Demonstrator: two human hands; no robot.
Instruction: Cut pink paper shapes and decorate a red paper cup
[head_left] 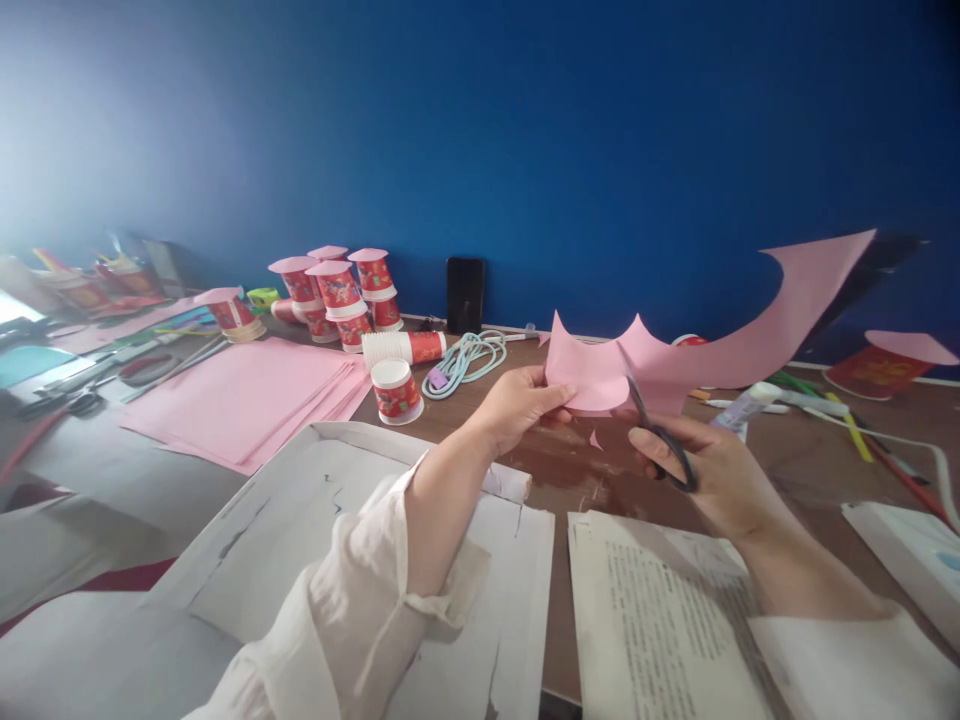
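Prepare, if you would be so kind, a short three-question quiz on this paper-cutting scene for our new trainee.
1. Which hand holds the black-handled scissors?

2. True or false: the black smartphone stands upright in front of the blue wall.

3. What is the left hand holding?
A) a red paper cup
B) pink paper
C) the coiled cable

Key:
1. The right hand.
2. True.
3. B.
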